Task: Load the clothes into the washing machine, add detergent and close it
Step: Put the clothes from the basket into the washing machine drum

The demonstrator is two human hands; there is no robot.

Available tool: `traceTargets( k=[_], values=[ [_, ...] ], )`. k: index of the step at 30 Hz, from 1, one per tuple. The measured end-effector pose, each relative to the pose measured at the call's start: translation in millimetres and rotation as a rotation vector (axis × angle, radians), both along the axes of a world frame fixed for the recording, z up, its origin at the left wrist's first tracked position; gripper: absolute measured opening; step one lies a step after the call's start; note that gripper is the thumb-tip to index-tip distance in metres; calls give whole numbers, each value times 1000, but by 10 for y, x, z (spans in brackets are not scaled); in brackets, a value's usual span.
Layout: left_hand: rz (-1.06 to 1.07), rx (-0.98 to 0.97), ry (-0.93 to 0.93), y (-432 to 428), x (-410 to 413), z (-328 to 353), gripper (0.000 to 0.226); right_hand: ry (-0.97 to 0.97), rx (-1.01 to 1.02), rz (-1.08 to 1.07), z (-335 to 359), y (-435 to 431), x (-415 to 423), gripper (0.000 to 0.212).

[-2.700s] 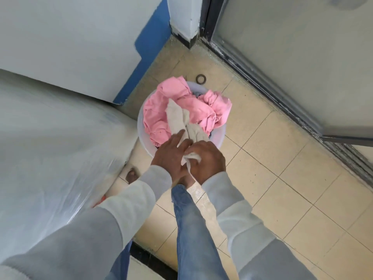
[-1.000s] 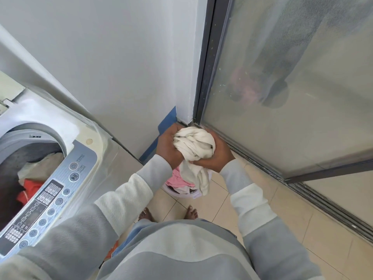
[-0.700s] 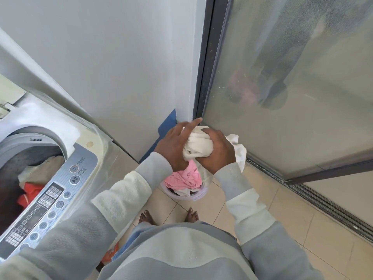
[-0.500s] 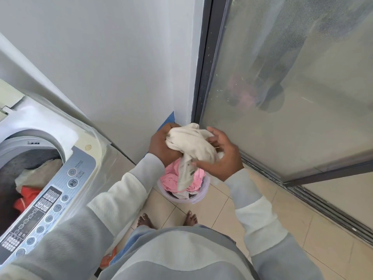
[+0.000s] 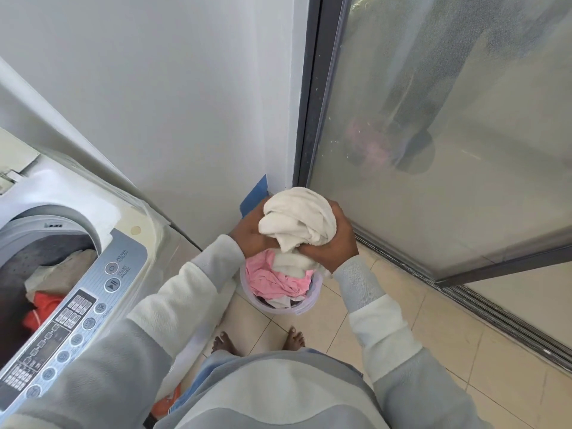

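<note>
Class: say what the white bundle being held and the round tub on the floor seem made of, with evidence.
Bunched white cloth: soft fabric, matte, perhaps towelling; it folds and creases. Round pale tub: likely plastic, smooth, slightly translucent; thin moulded rim.

Cream garment (image 5: pixel 298 219): matt, soft cloth. Basket (image 5: pixel 305 309): translucent smooth plastic. Washer top (image 5: pixel 62 193): glossy white plastic. Door (image 5: pixel 464 181): hazy glass w/ dark metal frame (image 5: pixel 313 88). Floor tiles (image 5: pixel 448 335): smooth.

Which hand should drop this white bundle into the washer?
Left, probably: both grip the white garment, but the left hand sits nearer the open washing machine, the right hand toward the glass door.
</note>
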State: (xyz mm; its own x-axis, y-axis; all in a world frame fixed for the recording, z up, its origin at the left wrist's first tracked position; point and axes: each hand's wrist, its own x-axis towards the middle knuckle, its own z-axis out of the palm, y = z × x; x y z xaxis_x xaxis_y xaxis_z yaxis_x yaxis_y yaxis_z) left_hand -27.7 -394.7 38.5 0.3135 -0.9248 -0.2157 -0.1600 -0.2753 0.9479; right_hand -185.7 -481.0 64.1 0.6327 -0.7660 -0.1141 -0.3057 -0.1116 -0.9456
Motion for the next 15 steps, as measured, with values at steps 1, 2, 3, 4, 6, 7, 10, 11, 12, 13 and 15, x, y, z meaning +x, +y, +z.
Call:
traceTargets(
  k=[1, 2, 3, 4, 6, 7, 10, 11, 12, 13, 15],
  values=[
    [-60, -14, -65, 7, 51, 18, 98, 35, -9, 19, -2, -20, 1, 61],
    [-87, -15, -132, 19, 75, 44, 108, 75, -27, 32, 5, -48, 3, 64],
    [-115, -30, -215, 38, 84, 83, 122, 119, -70, 63, 13, -81, 8, 68],
    [-151, -73, -324, 33, 60, 120, 130, 212, -152, 124, 37, -114, 15, 70],
    [-210, -110, -551, 11, -12, 138, 128, 389, -293, 237, 101, -154, 48, 71],
    [-201, -95, -650, -17, -58, 112, 119, 442, -342, 273, 117, -172, 74, 74],
    [-69, 40, -723, -106, -104, 8, 71, 422, -379, 324, 222, -145, 119, 83],
    [-15, 84, -711, -132, -71, -17, 54, 376, -358, 335, 260, -144, 117, 85],
    [45, 113, -708, -136, -44, -8, 44, 330, -335, 333, 294, -151, 110, 86],
    [110, 124, -696, -128, -14, -6, 40, 294, -322, 322, 330, -159, 94, 87],
    [235, 89, -607, -105, -17, 30, 43, 212, -332, 276, 370, -170, 57, 86]
  ],
)
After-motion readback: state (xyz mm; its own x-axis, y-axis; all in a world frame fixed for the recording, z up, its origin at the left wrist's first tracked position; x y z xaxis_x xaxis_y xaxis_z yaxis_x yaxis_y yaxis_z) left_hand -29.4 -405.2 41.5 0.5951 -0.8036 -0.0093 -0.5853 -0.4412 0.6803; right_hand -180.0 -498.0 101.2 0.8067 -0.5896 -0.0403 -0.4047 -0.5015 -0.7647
